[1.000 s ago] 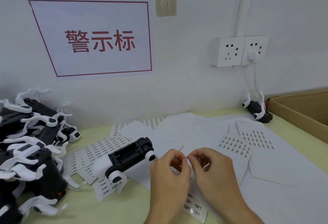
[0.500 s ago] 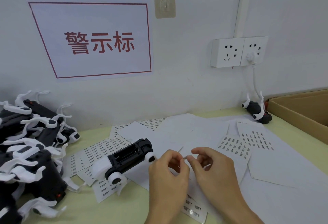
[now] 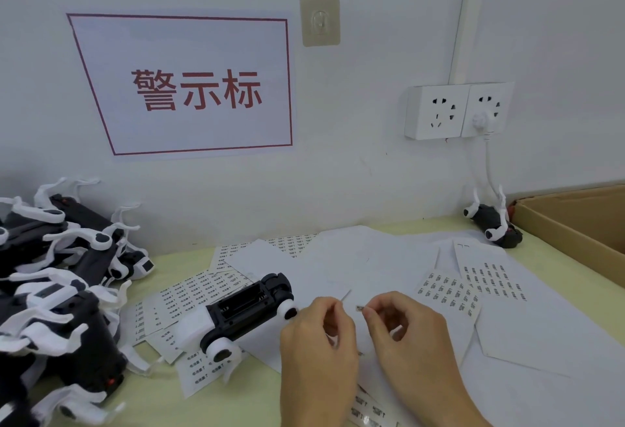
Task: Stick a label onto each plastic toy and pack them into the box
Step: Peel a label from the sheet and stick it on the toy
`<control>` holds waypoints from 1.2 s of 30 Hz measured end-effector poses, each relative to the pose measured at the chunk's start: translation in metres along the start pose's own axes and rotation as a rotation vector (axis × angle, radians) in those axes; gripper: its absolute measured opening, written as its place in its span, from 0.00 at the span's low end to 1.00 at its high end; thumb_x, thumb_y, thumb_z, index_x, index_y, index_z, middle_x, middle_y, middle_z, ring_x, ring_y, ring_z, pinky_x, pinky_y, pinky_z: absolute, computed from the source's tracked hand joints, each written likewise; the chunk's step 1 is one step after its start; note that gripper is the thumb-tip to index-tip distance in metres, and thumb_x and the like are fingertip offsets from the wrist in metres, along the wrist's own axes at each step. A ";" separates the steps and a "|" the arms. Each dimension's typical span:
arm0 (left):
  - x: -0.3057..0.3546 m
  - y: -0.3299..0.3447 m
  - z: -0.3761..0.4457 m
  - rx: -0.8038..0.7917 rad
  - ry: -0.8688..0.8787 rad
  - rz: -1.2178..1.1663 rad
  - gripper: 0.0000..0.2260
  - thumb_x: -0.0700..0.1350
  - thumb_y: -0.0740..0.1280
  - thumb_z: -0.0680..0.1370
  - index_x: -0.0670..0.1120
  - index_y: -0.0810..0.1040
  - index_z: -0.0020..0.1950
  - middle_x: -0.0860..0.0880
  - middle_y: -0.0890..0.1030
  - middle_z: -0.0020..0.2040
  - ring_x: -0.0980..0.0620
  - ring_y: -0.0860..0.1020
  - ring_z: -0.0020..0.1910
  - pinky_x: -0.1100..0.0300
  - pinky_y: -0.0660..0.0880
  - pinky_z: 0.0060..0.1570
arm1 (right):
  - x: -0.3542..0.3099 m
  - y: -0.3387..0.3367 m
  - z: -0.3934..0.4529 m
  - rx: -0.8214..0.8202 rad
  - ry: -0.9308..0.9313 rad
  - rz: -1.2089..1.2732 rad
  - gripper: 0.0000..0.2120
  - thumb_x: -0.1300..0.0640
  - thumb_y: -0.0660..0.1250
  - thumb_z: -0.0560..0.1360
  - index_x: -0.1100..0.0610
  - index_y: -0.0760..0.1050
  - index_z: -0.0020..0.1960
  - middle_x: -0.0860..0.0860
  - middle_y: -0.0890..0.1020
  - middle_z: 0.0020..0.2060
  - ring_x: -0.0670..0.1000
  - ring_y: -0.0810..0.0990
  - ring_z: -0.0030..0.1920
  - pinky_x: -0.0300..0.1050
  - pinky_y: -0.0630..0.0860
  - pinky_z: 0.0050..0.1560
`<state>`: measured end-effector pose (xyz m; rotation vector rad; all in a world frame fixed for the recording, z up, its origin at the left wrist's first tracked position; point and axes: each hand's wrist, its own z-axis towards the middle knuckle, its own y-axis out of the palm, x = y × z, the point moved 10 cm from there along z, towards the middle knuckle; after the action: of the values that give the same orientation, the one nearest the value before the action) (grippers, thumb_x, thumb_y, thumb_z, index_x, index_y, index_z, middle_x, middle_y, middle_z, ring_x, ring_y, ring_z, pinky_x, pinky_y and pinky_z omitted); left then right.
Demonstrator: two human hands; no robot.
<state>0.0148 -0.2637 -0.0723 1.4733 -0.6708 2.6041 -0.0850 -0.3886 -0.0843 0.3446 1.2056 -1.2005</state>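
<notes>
Pinching a tiny printed label [image 3: 360, 308] between thumb and forefinger, the right hand [image 3: 411, 335] sits low in the frame, right of centre, its other fingers loosely curled beneath. Close beside it the left hand [image 3: 319, 342] has thumb and forefinger pressed together on a thin white strip of backing paper [image 3: 345, 295] that sticks up and to the right; its remaining fingers are folded in. A small gap parts the two hands, with the label in it on the right hand's side.

Just left of the left hand lies a black-and-white plastic toy [image 3: 236, 315] on its back, its dark underside with the open ribbed compartment facing up, one white wheel nearly touching the left hand's knuckles. It rests on overlapping label sheets [image 3: 199, 291] and blank white paper spread over the pale yellow-green table [image 3: 145, 392]. More label sheets [image 3: 449, 293] with rows of small dark print lie to the right of the hands.

At the left edge of the frame a heap of toys [image 3: 57, 277] of the same kind is piled together. Another single toy [image 3: 493, 223] stands at the wall in the right middle, just beside the corner of the open cardboard box [image 3: 568, 227], which runs off the right edge.

On the wall, upper left, hangs a white sign [image 3: 189, 84] with red characters; a double wall socket [image 3: 456, 110] with a plugged-in white cord sits to the right
</notes>
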 end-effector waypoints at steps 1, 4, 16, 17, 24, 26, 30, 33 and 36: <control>0.005 -0.004 0.000 0.037 0.042 0.019 0.16 0.40 0.69 0.78 0.59 0.75 0.37 0.55 0.76 0.29 0.57 0.77 0.38 0.67 0.73 0.37 | 0.001 0.000 0.001 0.000 0.008 -0.002 0.12 0.61 0.73 0.74 0.47 0.79 0.36 0.41 0.81 0.31 0.43 0.79 0.34 0.30 0.71 0.34; 0.032 -0.015 0.001 0.111 0.228 0.052 0.10 0.38 0.69 0.77 0.51 0.80 0.38 0.59 0.73 0.27 0.57 0.76 0.32 0.66 0.74 0.36 | 0.003 0.001 0.002 -0.005 0.020 0.000 0.11 0.61 0.72 0.73 0.47 0.80 0.36 0.42 0.82 0.32 0.44 0.79 0.35 0.30 0.71 0.35; 0.031 -0.085 0.060 -0.004 0.041 0.597 0.18 0.59 0.63 0.76 0.52 0.79 0.60 0.54 0.81 0.57 0.51 0.72 0.60 0.54 0.66 0.62 | 0.007 0.000 0.001 -0.009 0.067 0.010 0.11 0.59 0.73 0.74 0.47 0.79 0.34 0.42 0.81 0.32 0.41 0.76 0.32 0.28 0.70 0.35; 0.020 -0.088 0.062 -0.065 -0.040 0.687 0.23 0.65 0.60 0.74 0.55 0.77 0.62 0.56 0.79 0.61 0.51 0.72 0.64 0.51 0.64 0.66 | 0.007 0.000 0.001 -0.009 0.068 0.010 0.11 0.58 0.73 0.74 0.48 0.79 0.35 0.42 0.81 0.32 0.41 0.76 0.33 0.28 0.70 0.35; -0.023 -0.073 0.046 -0.530 -0.173 0.811 0.26 0.67 0.71 0.65 0.63 0.70 0.59 0.61 0.77 0.49 0.58 0.76 0.50 0.58 0.74 0.48 | 0.007 0.000 0.001 -0.007 0.058 0.003 0.11 0.58 0.72 0.74 0.47 0.79 0.35 0.42 0.81 0.31 0.41 0.76 0.32 0.28 0.70 0.35; -0.019 -0.076 0.048 -0.483 -0.122 0.881 0.16 0.55 0.69 0.70 0.61 0.70 0.56 0.59 0.77 0.45 0.58 0.76 0.45 0.61 0.71 0.39 | 0.007 0.001 0.001 -0.011 0.058 0.010 0.11 0.58 0.72 0.75 0.47 0.79 0.35 0.43 0.81 0.32 0.41 0.76 0.33 0.28 0.70 0.34; -0.022 -0.086 0.054 -0.375 -0.190 0.739 0.13 0.54 0.71 0.72 0.59 0.73 0.54 0.56 0.78 0.43 0.55 0.79 0.39 0.57 0.77 0.40 | 0.008 0.001 0.000 -0.011 0.062 0.016 0.11 0.58 0.72 0.75 0.47 0.80 0.35 0.43 0.81 0.32 0.41 0.76 0.33 0.28 0.70 0.34; -0.015 -0.082 0.054 -0.316 -0.270 0.289 0.25 0.54 0.76 0.70 0.62 0.65 0.60 0.55 0.82 0.44 0.55 0.83 0.34 0.57 0.77 0.36 | 0.007 0.001 0.000 -0.010 0.060 0.006 0.11 0.58 0.72 0.75 0.47 0.79 0.35 0.43 0.81 0.32 0.41 0.76 0.32 0.28 0.70 0.34; -0.013 -0.064 0.050 -0.292 -0.351 -0.084 0.25 0.54 0.76 0.71 0.66 0.64 0.58 0.54 0.85 0.40 0.57 0.84 0.35 0.56 0.77 0.39 | 0.007 0.001 0.000 -0.013 0.066 0.005 0.12 0.58 0.72 0.75 0.47 0.79 0.35 0.42 0.81 0.32 0.40 0.76 0.32 0.28 0.71 0.34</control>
<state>0.0794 -0.2246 -0.0394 1.8248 -0.9496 2.0924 -0.0848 -0.3922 -0.0908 0.3797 1.2683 -1.1842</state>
